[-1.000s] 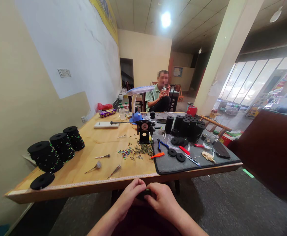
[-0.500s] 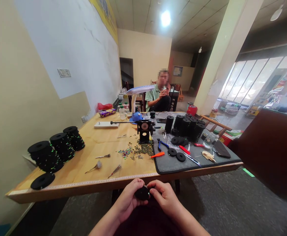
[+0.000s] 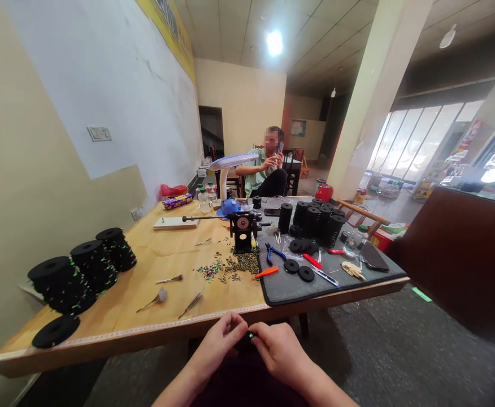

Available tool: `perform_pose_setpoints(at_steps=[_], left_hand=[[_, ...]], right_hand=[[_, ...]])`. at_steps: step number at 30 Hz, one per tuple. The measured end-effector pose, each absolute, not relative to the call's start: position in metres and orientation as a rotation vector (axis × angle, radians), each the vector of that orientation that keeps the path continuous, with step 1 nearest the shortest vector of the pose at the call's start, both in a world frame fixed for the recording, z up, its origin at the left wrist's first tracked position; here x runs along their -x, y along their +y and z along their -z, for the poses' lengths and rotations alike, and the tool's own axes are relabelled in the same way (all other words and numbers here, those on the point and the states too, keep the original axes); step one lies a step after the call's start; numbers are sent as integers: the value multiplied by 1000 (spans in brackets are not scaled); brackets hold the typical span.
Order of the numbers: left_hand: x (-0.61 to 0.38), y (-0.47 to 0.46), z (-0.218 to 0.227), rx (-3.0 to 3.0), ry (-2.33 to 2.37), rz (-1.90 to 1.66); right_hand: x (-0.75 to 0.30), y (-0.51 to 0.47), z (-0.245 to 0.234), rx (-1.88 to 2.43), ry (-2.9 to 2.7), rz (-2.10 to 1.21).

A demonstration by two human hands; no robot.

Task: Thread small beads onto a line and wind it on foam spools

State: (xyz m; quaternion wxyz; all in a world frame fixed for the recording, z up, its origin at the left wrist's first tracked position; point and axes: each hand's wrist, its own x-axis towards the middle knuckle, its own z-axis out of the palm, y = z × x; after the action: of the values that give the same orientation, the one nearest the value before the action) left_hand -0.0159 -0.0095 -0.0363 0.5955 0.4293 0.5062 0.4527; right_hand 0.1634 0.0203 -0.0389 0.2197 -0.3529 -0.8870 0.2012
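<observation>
My left hand (image 3: 220, 342) and my right hand (image 3: 278, 349) are held together low in front of the table edge, over my lap. Both are closed around a small black spool (image 3: 246, 340) pinched between the fingertips, with a tiny green fleck showing on it. Most of the spool is hidden by my fingers. Just beyond my hands runs the front edge of the wooden table (image 3: 146, 328).
Stacks of black spools (image 3: 82, 268) stand at the table's left, more black spools (image 3: 315, 220) on a grey mat (image 3: 290, 288). A small black winding device (image 3: 242, 232), scattered beads (image 3: 226, 267), pliers (image 3: 273, 252) and brushes (image 3: 156, 297) lie mid-table. A person (image 3: 264, 169) sits at the far end.
The view has shifted slightly right and down. My fingers have closed tighter over the black spool, which showed more fully half a second ago.
</observation>
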Motion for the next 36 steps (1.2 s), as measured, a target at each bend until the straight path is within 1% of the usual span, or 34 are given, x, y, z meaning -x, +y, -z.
perform_pose_setpoints(at_steps=[4,7,13,21,24,27,32,34,36], left_hand=[[17,-8,38,-1138,1199,-959],[14,-11,38,-1010,1125,-925],[10,-16,39,-701,950,-1040],[13,-16,44,-471,742,-1164],[14,-17,47,-422,698,-1156],[13,-17,49,-394,662,-1137],[11,-17,49,-360,635,-1144],[11,-18,47,-418,666,-1130],[13,-17,45,-570,804,-1100]], right_hand=[[-162,20,38,957,-2606,-330],[-161,19,39,890,-2661,-325],[-166,21,34,972,-2367,-706],[-161,14,43,950,-2086,-1021],[-160,12,43,938,-2044,-1116],[-161,12,38,957,-2088,-1077],[-163,9,29,845,-2232,-1013],[-164,10,30,870,-2302,-934],[-164,11,34,939,-2386,-791]])
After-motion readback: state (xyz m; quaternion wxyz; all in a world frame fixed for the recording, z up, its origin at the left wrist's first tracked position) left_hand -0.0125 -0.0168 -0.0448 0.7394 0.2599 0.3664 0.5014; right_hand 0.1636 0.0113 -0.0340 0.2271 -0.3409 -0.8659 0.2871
